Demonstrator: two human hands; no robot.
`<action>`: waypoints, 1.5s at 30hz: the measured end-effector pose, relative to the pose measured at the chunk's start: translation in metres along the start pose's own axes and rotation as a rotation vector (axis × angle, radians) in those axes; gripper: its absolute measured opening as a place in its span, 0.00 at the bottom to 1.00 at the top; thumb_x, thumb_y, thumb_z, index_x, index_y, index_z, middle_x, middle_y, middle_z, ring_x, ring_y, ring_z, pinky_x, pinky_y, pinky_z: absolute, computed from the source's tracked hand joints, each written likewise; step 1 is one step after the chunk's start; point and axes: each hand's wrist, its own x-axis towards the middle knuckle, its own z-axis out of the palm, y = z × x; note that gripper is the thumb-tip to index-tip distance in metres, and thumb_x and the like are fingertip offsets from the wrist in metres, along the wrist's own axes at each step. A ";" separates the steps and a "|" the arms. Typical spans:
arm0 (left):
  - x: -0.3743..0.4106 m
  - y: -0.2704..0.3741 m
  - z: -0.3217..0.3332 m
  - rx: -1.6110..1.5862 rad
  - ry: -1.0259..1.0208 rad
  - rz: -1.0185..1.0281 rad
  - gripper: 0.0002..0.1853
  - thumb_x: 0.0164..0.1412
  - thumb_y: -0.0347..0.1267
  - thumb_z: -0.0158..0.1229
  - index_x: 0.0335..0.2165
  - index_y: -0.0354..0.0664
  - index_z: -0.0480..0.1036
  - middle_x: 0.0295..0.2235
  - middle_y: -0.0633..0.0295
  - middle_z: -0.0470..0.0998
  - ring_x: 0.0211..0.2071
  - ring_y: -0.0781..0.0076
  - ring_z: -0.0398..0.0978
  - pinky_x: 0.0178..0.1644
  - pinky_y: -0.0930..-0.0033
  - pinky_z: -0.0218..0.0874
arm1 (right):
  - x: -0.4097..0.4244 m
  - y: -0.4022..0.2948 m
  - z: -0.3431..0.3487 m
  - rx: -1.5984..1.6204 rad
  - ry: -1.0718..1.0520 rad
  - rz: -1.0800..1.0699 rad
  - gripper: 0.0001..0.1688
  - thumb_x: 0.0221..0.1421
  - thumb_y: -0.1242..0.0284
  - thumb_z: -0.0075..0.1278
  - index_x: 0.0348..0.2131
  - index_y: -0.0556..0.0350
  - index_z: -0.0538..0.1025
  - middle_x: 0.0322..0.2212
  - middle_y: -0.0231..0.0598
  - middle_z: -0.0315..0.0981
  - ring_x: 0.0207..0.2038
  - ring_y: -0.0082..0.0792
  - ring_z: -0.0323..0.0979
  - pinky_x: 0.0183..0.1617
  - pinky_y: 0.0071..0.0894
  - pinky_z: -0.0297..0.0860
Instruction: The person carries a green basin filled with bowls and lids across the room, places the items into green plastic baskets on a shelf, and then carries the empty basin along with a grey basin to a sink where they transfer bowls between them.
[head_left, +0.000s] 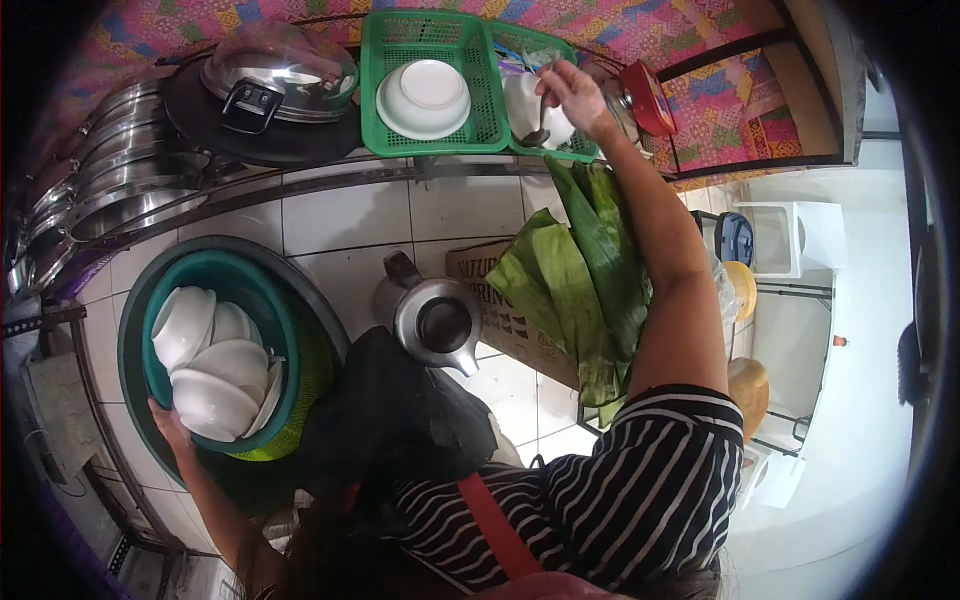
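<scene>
My right hand (574, 94) is raised over the smaller green plastic basket (525, 34) on the shelf, gripping a metal spoon (537, 138) with its bowl hanging down. Behind the spoon, white bowls (519, 96) partly show in that basket. Down at the left, my left hand (171, 426) grasps the near side of a teal plastic tub (282, 330). Several white bowls (221, 390) lie piled and tilted inside the tub. A larger dark basin (135, 330) is around or beneath it.
A larger green basket (491, 90) holds an upturned white bowl (424, 97). Left of it are a lidded pan (277, 79) and stacked steel pots (135, 169). A steel jug (442, 322) stands by a cardboard box (517, 337) with banana leaves (577, 277) under my right arm.
</scene>
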 end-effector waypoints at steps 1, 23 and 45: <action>-0.001 -0.009 -0.007 -0.022 0.036 0.028 0.35 0.50 0.34 0.54 0.52 0.24 0.51 0.48 0.47 0.61 0.48 0.61 0.61 0.52 0.66 0.52 | 0.006 -0.003 -0.003 0.050 0.017 -0.019 0.13 0.58 0.66 0.41 0.31 0.58 0.70 0.20 0.31 0.70 0.21 0.21 0.67 0.28 0.23 0.66; -0.001 0.019 -0.007 -0.201 -0.186 -0.243 0.34 0.58 0.35 0.47 0.56 0.31 0.44 0.56 0.48 0.50 0.56 0.61 0.51 0.58 0.65 0.46 | 0.004 0.095 -0.040 -0.900 0.125 0.342 0.19 0.54 0.57 0.39 0.39 0.50 0.67 0.41 0.54 0.67 0.42 0.52 0.67 0.46 0.47 0.64; 0.000 0.027 -0.011 0.079 -0.143 -0.144 0.34 0.55 0.33 0.45 0.55 0.26 0.43 0.54 0.45 0.53 0.54 0.59 0.55 0.58 0.65 0.45 | -0.011 0.157 -0.033 -1.066 -0.045 0.231 0.21 0.53 0.74 0.32 0.46 0.65 0.52 0.27 0.55 0.71 0.34 0.49 0.72 0.37 0.48 0.68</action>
